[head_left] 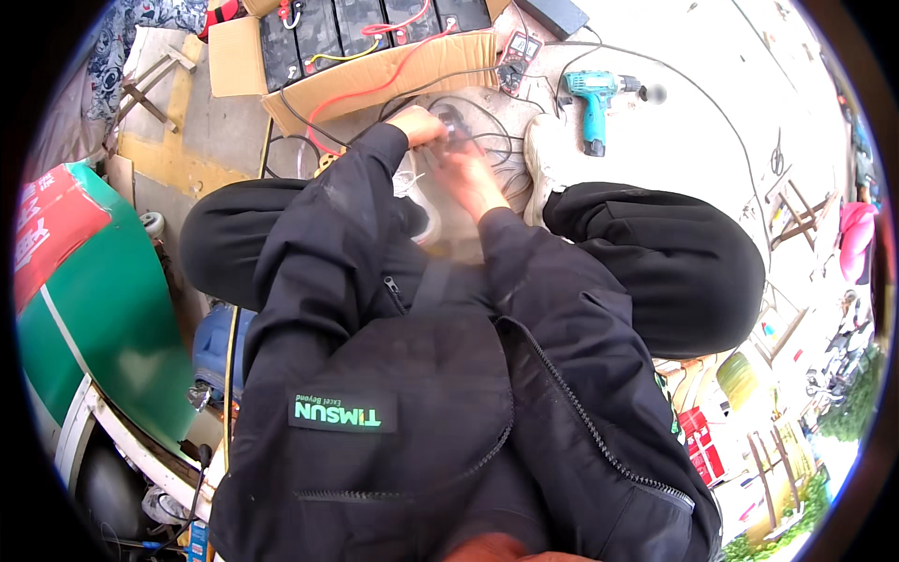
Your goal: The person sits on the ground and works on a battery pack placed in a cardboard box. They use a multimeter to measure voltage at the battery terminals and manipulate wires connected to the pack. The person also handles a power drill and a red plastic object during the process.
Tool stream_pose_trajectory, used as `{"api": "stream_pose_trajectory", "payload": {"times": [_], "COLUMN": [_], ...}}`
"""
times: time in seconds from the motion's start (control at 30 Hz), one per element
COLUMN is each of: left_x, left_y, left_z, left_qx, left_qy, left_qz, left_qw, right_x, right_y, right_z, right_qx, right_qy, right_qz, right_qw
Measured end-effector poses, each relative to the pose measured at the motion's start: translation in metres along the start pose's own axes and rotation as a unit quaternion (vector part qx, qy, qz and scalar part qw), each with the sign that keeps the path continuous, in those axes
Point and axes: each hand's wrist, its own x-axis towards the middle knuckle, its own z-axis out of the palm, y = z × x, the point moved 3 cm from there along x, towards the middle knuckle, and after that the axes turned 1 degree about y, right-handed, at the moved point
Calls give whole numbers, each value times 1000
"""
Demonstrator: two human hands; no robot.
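Note:
Both hands are close together between my white shoes, in front of an open cardboard box (412, 75) of black batteries (318, 39). My left hand (419, 125) has its fingers curled in near a small dark thing (454, 120) among the cables; I cannot make out what it grips. Just right of it and nearer to me, my right hand (468, 176) is smeared by motion, so its fingers are unclear. Black cable (510, 140) loops around the hands. A red wire (351, 96) runs from the batteries down to the left of my hands.
A teal cordless drill (594, 103) lies to the right of my right shoe (543, 159). Beyond are a red multimeter (520, 51) and a black case (556, 13) with a cable. A green and red curved panel (103, 290) stands at left. Small wooden stools (796, 214) are at right.

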Motion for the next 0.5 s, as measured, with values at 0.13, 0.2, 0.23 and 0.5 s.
{"api": "stream_pose_trajectory", "payload": {"times": [0.13, 0.2, 0.23, 0.5], "left_x": [10, 17, 19, 13], "left_y": [-11, -15, -20, -18], "left_z": [5, 3, 2, -4], "left_qx": [-99, -84, -56, -22], "left_qy": [1, -4, -4, 3], "left_qz": [-6, 40, 60, 92], "left_qw": [995, 996, 997, 996], "right_x": [7, 6, -9, -14], "right_y": [-6, -15, -23, -23], "right_z": [2, -10, 0, -16], "right_qx": [-301, -431, -492, -330], "right_qy": [59, 81, 90, 61], "right_qz": [-8, -40, -78, -28], "right_qw": [952, 898, 862, 941]}}
